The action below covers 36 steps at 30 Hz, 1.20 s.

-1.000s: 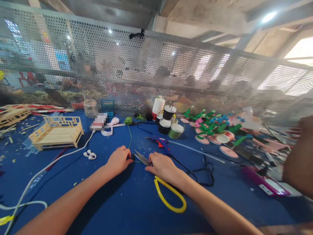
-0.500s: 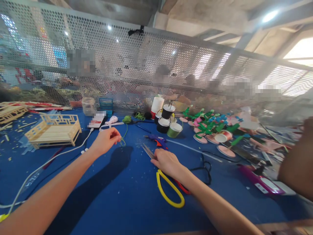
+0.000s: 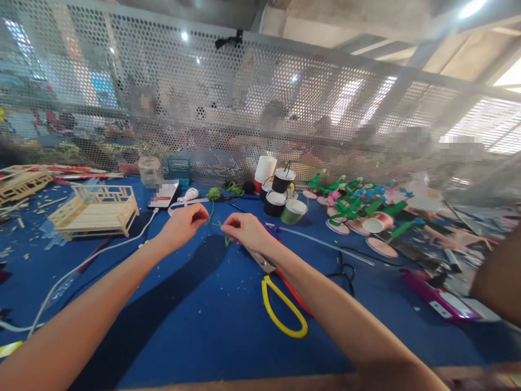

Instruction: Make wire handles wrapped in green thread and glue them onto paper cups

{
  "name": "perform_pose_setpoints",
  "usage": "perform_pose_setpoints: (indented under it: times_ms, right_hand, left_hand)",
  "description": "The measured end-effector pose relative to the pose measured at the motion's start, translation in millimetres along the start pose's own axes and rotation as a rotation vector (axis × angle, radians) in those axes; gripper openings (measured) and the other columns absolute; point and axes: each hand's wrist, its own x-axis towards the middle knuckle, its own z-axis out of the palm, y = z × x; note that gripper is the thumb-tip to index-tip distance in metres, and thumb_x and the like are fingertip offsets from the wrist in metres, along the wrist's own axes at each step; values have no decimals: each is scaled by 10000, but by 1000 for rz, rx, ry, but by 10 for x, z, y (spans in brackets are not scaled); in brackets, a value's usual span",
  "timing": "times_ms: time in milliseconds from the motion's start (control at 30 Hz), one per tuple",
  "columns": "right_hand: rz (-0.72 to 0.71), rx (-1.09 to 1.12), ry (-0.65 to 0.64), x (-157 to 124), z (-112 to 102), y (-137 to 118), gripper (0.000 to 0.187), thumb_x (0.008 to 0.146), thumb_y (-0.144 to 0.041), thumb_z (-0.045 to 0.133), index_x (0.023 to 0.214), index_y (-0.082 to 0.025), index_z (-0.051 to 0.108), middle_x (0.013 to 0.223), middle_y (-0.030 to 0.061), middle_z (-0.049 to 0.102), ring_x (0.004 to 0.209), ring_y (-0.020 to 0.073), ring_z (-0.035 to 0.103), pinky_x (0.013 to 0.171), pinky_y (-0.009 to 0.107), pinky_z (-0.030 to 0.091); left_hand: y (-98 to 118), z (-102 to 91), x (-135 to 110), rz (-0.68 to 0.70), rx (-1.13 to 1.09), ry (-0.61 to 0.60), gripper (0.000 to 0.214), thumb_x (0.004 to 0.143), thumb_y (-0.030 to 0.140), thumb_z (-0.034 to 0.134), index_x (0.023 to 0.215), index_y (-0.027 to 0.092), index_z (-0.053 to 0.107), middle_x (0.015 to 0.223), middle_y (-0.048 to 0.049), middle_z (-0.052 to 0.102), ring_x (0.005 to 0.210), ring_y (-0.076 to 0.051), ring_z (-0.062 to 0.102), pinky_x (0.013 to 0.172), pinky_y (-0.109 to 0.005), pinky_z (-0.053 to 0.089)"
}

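My left hand (image 3: pixel 183 224) and my right hand (image 3: pixel 246 230) are raised a little above the blue table (image 3: pixel 195 331), close together. Each pinches a thin green thread (image 3: pixel 220 225) that runs between them. A strand of it leads back to a small green ball of thread (image 3: pixel 213 194) near the mesh wall. Scissors with a yellow and a red handle loop (image 3: pixel 280 309) lie on the table just below my right wrist, with no hand on them.
A wooden model bed (image 3: pixel 95 212) stands at the left, with a phone (image 3: pixel 164 194) and its white cable (image 3: pixel 81 266) nearby. Small buckets (image 3: pixel 280 201), green and pink paper flowers (image 3: pixel 358 214) and a purple tool (image 3: pixel 439 304) fill the right. Another person's arm (image 3: pixel 499 277) is at the right edge.
My right hand let go of the scissors and rose to meet my left hand. My left hand lifted from the table with the green thread; both now pinch it.
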Motion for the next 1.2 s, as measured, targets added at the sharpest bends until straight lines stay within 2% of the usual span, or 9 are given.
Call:
perform_pose_setpoints:
  times_ms: [167,267,433,533,633,800,900,1100,1200]
  right_hand:
    - [119,-98,189,102,-200,116,253,826,-229,333,915,-107,535,715,60,614,608,132,597,558,247,463]
    - [129,-202,230,59,-338,158,341,754,-204,480,1069,-73,487,974,149,581,854,204,567,763,340,419]
    - [121,-434,-46,-494,-327,124,335,753,-322,508,991,-92,565,948,140,589,817,223,561,722,322,413]
    - [213,-616,-196,-849,-202,113,362,732,-370,532,973,-102,570,944,144,578,859,255,537,708,330,403]
    - [256,-722,-119,-991,-126,156,332,756,-353,480,980,-124,568,954,134,573,915,279,510,724,354,379]
    - [330,-691,-115,-960,-233,264,218,682,-176,463,835,-139,614,836,107,622,792,225,569,647,284,376]
    - [339,-663,-107,-1006,-375,294,220,656,-178,465,815,-154,615,810,79,629,752,194,577,622,252,375]
    - [309,-467,20,-1181,-550,355,282,641,-190,456,894,-166,580,770,30,599,698,156,553,633,239,385]
    - [268,-349,54,-1214,-556,398,267,629,-191,459,871,-158,569,731,22,572,669,149,537,630,243,400]
  left_hand:
    - [27,-31,45,16,194,167,150,737,202,462,847,152,552,874,-60,598,775,-167,558,755,-331,429]
    - [-9,51,-135,36,317,38,273,750,291,476,960,130,542,1002,-101,585,913,-194,554,823,-346,422]
    - [-177,192,-744,94,457,-293,605,720,506,458,1147,77,468,1285,-180,402,1202,-266,340,972,-402,308]
    - [-214,236,-898,18,574,-325,814,680,624,397,1232,25,373,1341,-217,278,1248,-310,224,994,-448,247]
    - [-6,400,-844,-67,629,-348,885,686,649,340,1259,-26,307,1349,-242,222,1256,-333,175,1004,-473,196]
    - [674,818,-737,320,350,-670,815,736,635,254,1309,56,230,1374,-167,215,1271,-256,173,1029,-399,184]
    - [738,781,-716,313,365,-564,820,731,639,269,1303,52,249,1369,-157,245,1272,-247,176,1036,-382,175]
    - [-91,197,-1222,52,662,-217,892,660,713,266,1234,42,392,1330,-190,315,1247,-311,230,985,-438,273]
    - [-246,140,-1576,-12,731,-110,890,660,715,260,1242,53,384,1320,-189,336,1234,-321,263,959,-470,300]
